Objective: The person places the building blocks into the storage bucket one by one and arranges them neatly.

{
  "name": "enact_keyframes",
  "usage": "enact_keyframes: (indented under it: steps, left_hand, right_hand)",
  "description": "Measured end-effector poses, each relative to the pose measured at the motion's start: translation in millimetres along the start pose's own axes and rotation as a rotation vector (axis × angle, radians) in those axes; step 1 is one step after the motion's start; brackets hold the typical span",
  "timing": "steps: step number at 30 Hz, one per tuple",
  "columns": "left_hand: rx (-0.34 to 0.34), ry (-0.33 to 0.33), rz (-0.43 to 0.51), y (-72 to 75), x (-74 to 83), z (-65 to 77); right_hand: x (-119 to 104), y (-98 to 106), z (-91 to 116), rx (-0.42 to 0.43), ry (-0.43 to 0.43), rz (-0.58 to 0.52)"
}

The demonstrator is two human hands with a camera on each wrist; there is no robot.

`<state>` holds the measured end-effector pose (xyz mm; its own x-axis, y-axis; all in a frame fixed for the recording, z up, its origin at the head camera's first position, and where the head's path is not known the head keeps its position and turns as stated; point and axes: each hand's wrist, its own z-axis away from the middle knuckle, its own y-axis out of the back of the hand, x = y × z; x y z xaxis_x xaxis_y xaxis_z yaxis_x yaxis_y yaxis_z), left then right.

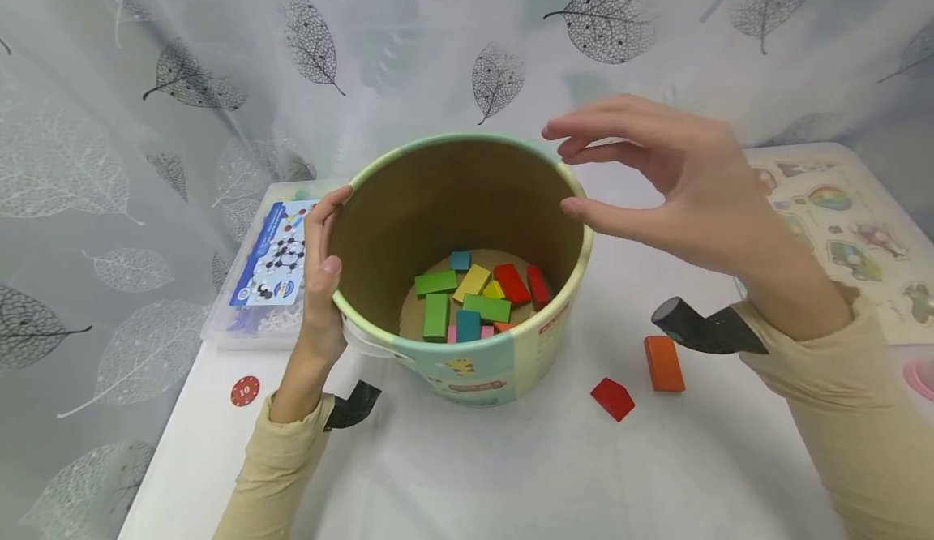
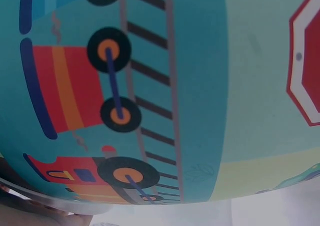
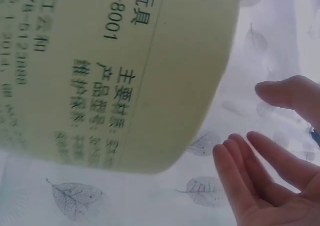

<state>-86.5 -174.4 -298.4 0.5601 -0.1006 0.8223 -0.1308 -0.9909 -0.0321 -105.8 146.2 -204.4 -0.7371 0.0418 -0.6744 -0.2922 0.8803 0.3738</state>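
Note:
A large round bucket (image 1: pixel 525 362) stands on the white table, tilted toward me in the head view. Inside lie several toy blocks, among them a green block (image 1: pixel 436 317), a yellow block (image 1: pixel 473 282), a red block (image 1: pixel 512 285) and a blue block (image 1: pixel 469 326). My left hand (image 1: pixel 321 297) grips the bucket at its left rim, fingers at the edge and thumb lower down. On the other side my right hand (image 1: pixel 657 167) hovers over the right rim, thumb and fingers spread apart with nothing between them. Printed trains cover the bucket wall (image 2: pixel 200 85) in the left wrist view.
Right of the bucket, an orange block (image 1: pixel 664 364) and a red pentagonal block (image 1: pixel 613 399) lie on the table. At the left are a clear plastic box (image 1: pixel 266 256) and a red round chip (image 1: pixel 245 391). A picture-covered box (image 1: pixel 861 216) sits at the far right.

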Motion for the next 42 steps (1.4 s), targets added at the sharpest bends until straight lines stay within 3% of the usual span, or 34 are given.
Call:
enact_keyframes:
  steps: [5,9,14,18,22,31,36,42]
  left_hand:
    - [0.001,-0.004,0.014,0.4,-0.2,0.1]
    - [0.004,-0.002,0.016,0.9,-0.2,0.4]
    - [0.006,0.001,0.016,1.7,-0.4,0.2]
    - [0.015,0.000,0.009,2.4,-0.6,0.6]
    - [0.011,0.000,0.025,2.3,-1.1,0.6]
    - [-0.002,-0.007,0.027,0.8,-0.9,-0.4]
    - [-0.011,-0.002,0.019,-0.1,-1.4,-0.7]
    - [-0.010,0.004,0.005,0.1,-2.0,-0.3]
  right_hand:
    - [13.6,14.8,29.8,-0.023,0.053,-0.154]
    - [28.0,18.7,65.3,-0.091,0.042,-0.034]
    - [44.3,7.2,110.5,-0.243,-0.075,0.173]
    - [58.2,-11.1,142.0,-0.392,-0.208,0.199]
    - [70.6,-26.5,162.7,-0.496,-0.265,0.209]
    - [81.3,-39.0,166.7,-0.594,-0.328,0.363]
    - [84.7,-35.2,158.8,-0.546,-0.414,0.472]
    - [93.6,-26.2,157.4,-0.430,-0.465,0.500]
